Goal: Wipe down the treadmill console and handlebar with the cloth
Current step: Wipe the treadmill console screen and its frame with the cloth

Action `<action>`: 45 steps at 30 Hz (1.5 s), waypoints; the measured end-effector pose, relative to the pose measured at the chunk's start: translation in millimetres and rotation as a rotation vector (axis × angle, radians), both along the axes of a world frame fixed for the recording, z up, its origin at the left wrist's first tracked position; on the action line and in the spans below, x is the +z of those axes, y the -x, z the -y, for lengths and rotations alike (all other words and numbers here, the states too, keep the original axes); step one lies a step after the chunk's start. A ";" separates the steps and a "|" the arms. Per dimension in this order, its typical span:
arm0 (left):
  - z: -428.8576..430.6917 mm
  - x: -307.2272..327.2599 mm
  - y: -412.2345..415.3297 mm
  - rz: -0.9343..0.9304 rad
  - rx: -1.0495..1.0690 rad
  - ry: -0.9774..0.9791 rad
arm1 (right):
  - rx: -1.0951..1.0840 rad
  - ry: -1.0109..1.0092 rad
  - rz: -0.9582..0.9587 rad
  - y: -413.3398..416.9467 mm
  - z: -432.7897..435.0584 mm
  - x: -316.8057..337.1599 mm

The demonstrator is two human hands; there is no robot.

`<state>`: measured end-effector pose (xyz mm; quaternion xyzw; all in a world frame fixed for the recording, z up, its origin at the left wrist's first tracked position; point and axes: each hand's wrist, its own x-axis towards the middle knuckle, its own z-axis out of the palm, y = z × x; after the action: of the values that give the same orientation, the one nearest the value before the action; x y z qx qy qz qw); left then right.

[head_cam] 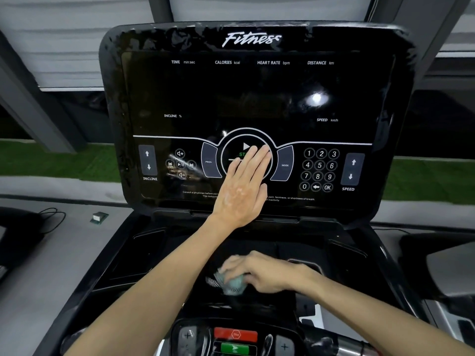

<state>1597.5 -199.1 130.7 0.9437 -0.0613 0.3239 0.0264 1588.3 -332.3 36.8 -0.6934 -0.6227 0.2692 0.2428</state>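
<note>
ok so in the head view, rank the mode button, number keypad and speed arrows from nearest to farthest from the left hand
From the left hand, laid flat on the console:
1. MODE button, just right of the fingers.
2. number keypad, further right.
3. SPEED arrows, by the console's right edge.

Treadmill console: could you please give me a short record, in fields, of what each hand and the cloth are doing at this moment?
left hand: flat, fingers straight, resting on the console over the round start/stop button
right hand: holds the cloth
cloth: light teal, bunched, on the black tray below the console
display: dark, only printed labels showing
bottom edge: red button above green button
</note>
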 end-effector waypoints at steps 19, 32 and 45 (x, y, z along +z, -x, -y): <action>2.0 0.1 -0.2 -0.011 0.014 -0.012 | -0.565 -0.002 0.506 -39.8 155.9 -20.3; 5.4 3.0 1.1 0.001 0.034 -0.020 | -0.466 -0.082 0.385 -33.1 111.5 -12.7; 2.6 -0.3 0.5 -0.013 0.022 -0.019 | -0.171 0.104 0.190 -24.9 53.4 9.0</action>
<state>1597.0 -201.7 130.4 0.9466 -0.0538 0.3176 0.0143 1613.2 -385.7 45.8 -0.7779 -0.5668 0.2125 0.1686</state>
